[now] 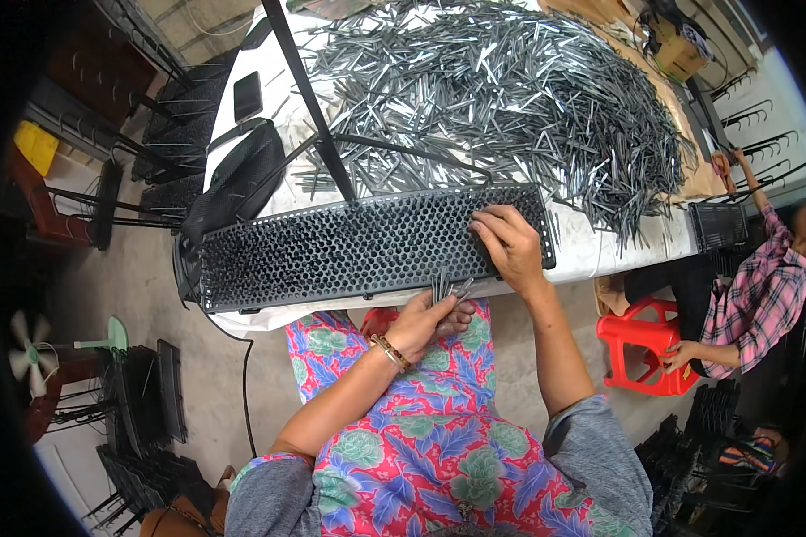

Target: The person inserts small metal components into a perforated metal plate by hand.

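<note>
Nearly closed left hand around strips

A black perforated tray stretches from the centre toward nine o'clock. Near three, the right hand has its fingers at the tray's holed face. Toward half past five, the left hand holds thin grey strips. A heap of similar strips spreads over the surface around one. A phone lies toward half past ten.
</note>
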### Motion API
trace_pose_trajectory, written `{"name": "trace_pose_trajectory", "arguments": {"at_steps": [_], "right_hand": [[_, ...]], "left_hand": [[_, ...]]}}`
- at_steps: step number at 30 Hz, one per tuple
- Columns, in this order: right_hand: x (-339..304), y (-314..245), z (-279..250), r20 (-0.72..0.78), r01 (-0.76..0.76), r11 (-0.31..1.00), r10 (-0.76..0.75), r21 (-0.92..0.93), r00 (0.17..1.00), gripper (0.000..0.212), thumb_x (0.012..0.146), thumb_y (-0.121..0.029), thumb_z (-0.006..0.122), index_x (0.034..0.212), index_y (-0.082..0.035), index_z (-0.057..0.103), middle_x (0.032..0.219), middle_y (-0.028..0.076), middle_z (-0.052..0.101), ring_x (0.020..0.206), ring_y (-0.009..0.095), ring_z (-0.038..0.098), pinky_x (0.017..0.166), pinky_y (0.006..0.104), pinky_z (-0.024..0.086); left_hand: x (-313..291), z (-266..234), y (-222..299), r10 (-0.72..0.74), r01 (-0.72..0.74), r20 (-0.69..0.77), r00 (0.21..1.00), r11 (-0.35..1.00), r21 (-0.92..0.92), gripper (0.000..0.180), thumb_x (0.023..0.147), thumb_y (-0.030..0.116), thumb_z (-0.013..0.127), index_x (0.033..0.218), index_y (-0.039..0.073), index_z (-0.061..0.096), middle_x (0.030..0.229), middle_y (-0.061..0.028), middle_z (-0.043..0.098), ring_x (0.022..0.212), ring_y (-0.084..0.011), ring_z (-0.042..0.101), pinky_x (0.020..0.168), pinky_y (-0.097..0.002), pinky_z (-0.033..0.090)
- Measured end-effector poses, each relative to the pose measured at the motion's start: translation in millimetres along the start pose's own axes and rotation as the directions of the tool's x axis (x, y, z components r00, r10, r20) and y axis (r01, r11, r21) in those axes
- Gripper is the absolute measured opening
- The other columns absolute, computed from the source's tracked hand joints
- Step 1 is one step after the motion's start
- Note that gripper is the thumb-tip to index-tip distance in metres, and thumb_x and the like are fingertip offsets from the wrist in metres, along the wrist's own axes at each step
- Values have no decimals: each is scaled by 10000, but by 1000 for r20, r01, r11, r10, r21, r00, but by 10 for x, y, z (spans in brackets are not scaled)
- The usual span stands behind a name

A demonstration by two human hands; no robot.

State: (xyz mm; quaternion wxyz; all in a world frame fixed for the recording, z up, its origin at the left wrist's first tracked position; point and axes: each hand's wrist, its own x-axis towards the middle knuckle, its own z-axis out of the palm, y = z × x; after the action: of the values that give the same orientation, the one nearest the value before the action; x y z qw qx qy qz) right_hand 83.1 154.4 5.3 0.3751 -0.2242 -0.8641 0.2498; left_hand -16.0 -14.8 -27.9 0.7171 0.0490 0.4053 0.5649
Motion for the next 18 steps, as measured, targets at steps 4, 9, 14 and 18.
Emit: {"name": "trace_pose_trajectory", "arguments": {"at_steps": [4,9,14,18], "right_hand": [[-8,-38,2,-19,-53,999,53,11,998,142,782,-29,665,917,14,671,906,133,631,803,246,631,693,304,504],[-45,-15,29,-93,-36,999,35,-6,995,149,794,-64,661,928,1,668,893,136,626,772,261,624,665,325,502],[-61,-21,40,-100,-72,997,72,3,992,149,792,-62,661,926,3,668,890,133,628,756,256,627,660,326,500],[-28,-66,45,-103,-80,997,77,-17,992,118,795,-33,652,899,19,667,878,138,634,773,256,627,673,316,499]], "left_hand": [[-31,21,29,1,-2,14,1000,998,63,241,954,151,479,1120,-22,496,992,-127,617,843,-164,608,746,-289,541],[-43,30,25,-1,1,6,1000,1000,-16,238,956,157,475,1105,-25,505,993,-120,614,842,-159,595,745,-288,530],[-82,96,48,11,-10,32,999,999,-32,223,952,141,477,1109,-18,483,1022,-145,607,855,-176,600,748,-295,535],[-42,41,15,18,-17,24,1000,999,-43,218,951,131,477,1109,-18,468,1043,-157,602,877,-182,604,760,-296,540]]}}
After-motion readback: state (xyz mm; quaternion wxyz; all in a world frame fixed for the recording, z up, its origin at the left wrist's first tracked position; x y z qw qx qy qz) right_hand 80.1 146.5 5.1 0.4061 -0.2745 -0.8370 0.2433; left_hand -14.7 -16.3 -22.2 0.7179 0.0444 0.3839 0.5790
